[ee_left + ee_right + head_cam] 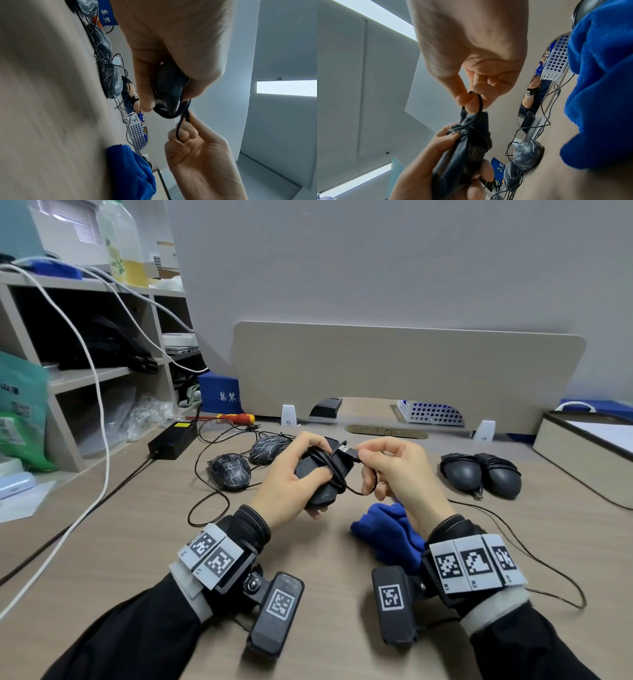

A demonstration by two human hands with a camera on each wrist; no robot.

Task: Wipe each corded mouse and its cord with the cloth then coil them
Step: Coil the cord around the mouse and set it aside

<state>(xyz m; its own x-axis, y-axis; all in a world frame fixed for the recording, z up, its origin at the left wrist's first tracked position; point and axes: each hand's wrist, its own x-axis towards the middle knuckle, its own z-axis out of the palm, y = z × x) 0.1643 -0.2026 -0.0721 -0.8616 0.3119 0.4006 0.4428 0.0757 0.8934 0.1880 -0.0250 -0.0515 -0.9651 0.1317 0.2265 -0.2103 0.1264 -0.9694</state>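
Coiling is nearly done: the left hand [286, 477] grips the black mouse [320, 474] (cord wrapped round it), while the right hand [394, 470] pinches the USB plug [349, 451]; next, tuck it under a loop.

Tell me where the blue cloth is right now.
In the head view the blue cloth lies bunched on the desk, right of centre, just under and beside the right hand; neither hand holds it.
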